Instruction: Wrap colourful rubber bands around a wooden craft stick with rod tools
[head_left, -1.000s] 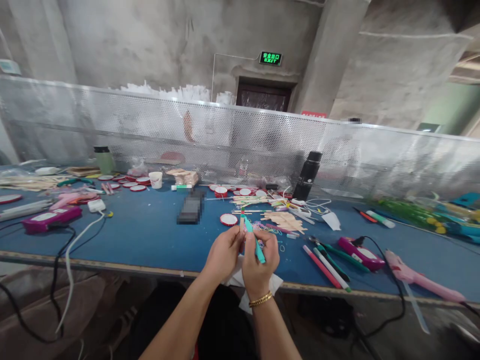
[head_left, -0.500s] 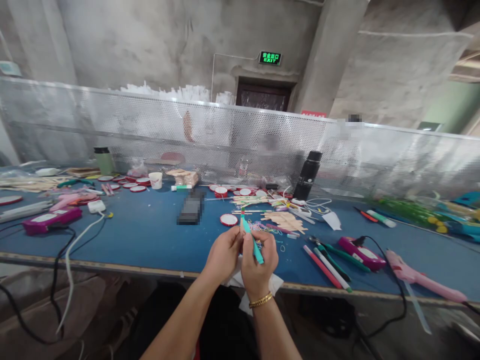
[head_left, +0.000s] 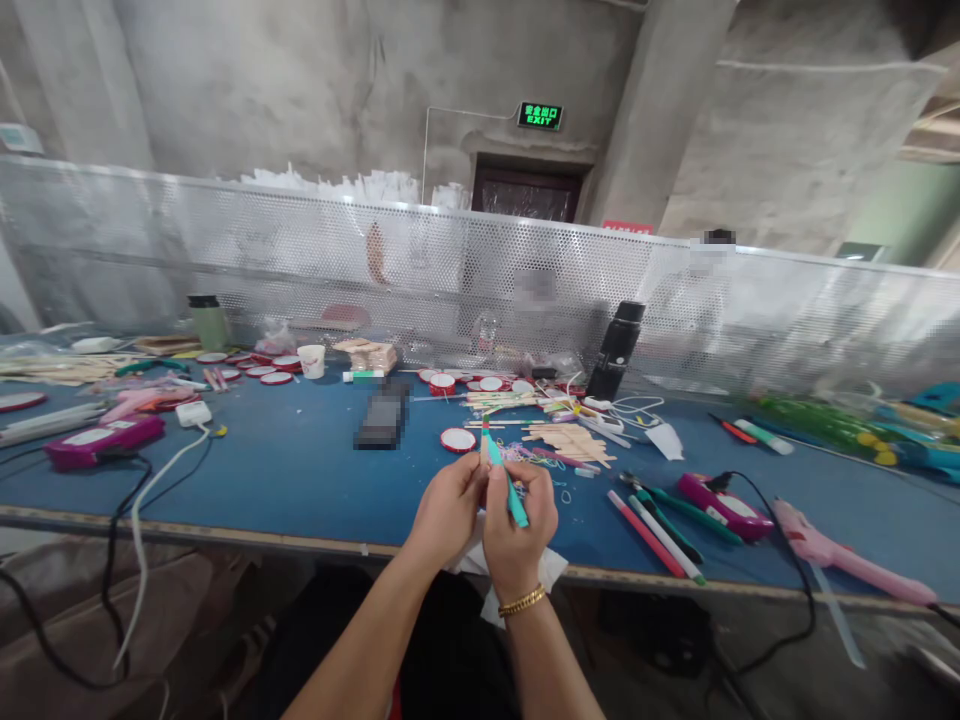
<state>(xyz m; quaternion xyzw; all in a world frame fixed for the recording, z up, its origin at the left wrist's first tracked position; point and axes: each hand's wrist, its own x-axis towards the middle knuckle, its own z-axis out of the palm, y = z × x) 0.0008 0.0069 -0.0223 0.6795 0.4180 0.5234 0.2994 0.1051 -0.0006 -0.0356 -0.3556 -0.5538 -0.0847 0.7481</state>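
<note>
My right hand [head_left: 523,525] is closed around a turquoise marker pen [head_left: 517,502], its narrow end slanting up and left. Pinched in my left hand [head_left: 448,505] is a thin wooden craft stick [head_left: 485,424], upright, with red and green color near its top. The pen's tip meets or lies very close to the stick; contact cannot be made out. Just beyond my hands lie a small red-rimmed white drum [head_left: 457,440], a scatter of colored rubber bands [head_left: 536,456] and a pile of flat wooden sticks [head_left: 571,442]. White tissue [head_left: 551,568] shows beneath my right wrist.
On the blue table [head_left: 292,480], pliers [head_left: 675,515], markers [head_left: 649,535], a purple device [head_left: 724,508] and a pink glue gun [head_left: 847,560] lie right. A black phone [head_left: 382,415] lies ahead-left. A black bottle [head_left: 615,350] stands before the perforated screen [head_left: 300,240].
Almost nothing differs. Both hands keep their hold on the stick and the marker, with only a very slight shift of the fingers.
</note>
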